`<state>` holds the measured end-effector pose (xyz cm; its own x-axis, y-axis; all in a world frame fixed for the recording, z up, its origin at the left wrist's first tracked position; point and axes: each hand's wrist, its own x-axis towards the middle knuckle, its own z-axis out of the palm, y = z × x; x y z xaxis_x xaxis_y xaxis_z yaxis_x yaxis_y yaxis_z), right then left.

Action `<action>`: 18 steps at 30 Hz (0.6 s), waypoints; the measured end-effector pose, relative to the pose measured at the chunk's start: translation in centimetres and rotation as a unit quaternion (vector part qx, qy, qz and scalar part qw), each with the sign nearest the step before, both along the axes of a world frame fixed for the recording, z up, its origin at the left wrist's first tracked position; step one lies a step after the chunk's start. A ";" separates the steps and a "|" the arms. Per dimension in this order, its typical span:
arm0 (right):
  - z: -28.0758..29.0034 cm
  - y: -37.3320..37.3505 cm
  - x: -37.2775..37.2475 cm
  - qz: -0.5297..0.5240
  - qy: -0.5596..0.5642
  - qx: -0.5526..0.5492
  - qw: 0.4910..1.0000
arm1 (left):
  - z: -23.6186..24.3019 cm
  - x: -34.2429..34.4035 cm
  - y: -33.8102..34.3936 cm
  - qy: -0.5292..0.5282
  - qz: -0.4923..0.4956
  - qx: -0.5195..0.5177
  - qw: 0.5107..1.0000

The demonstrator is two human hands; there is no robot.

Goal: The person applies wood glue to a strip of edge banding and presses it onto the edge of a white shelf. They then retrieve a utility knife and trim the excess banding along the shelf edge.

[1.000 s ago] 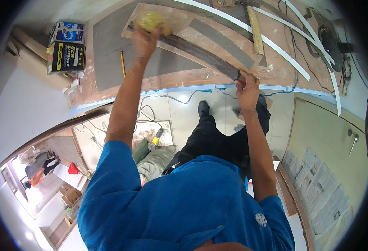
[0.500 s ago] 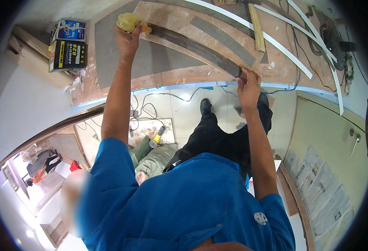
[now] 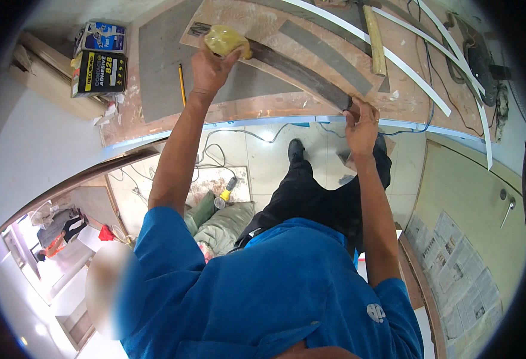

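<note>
A long dark grey-brown strip (image 3: 302, 70) lies slantwise over a light brown board (image 3: 275, 25) on the bench. My left hand (image 3: 210, 70) is closed round a yellow, crumpled, plastic-like bundle (image 3: 227, 42), which rests on the strip near its far left end. What is inside the bundle, if anything, I cannot make out. At the strip's near right end, by the bench edge, my right hand (image 3: 363, 124) grips it with thumb and fingers. Beyond the strip lies a shorter grey piece (image 3: 325, 55). A yellow pencil (image 3: 182, 85) lies beside my left forearm.
Two tins (image 3: 99, 73) stand at the bench's left. Long white strips (image 3: 403, 73), a yellowish wooden stick (image 3: 376, 45) and a dark cable lie at the right. Below, cables and a yellow-and-black tool (image 3: 227, 190) are on the floor. A pale green door (image 3: 478, 197) stands at right.
My left hand has slid the yellow bundle rightward along the strip, baring its far left end. The pencil has come into sight beside my forearm. My right hand keeps its hold.
</note>
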<state>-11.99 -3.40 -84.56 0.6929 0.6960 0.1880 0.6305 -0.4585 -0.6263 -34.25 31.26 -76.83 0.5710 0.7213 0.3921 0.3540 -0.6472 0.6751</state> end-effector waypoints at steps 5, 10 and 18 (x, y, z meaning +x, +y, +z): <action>0.3 0.1 0.0 0.005 0.009 -0.003 1.000 | 0.5 -0.5 3.3 0.000 0.082 -0.031 0.996; 0.1 0.1 -0.2 -0.007 0.009 -0.002 1.000 | 0.8 0.6 0.4 0.039 -0.019 0.016 0.999; 0.9 0.3 -0.5 -0.018 0.031 -0.022 0.999 | 0.0 -1.7 7.2 -0.035 0.059 0.011 0.998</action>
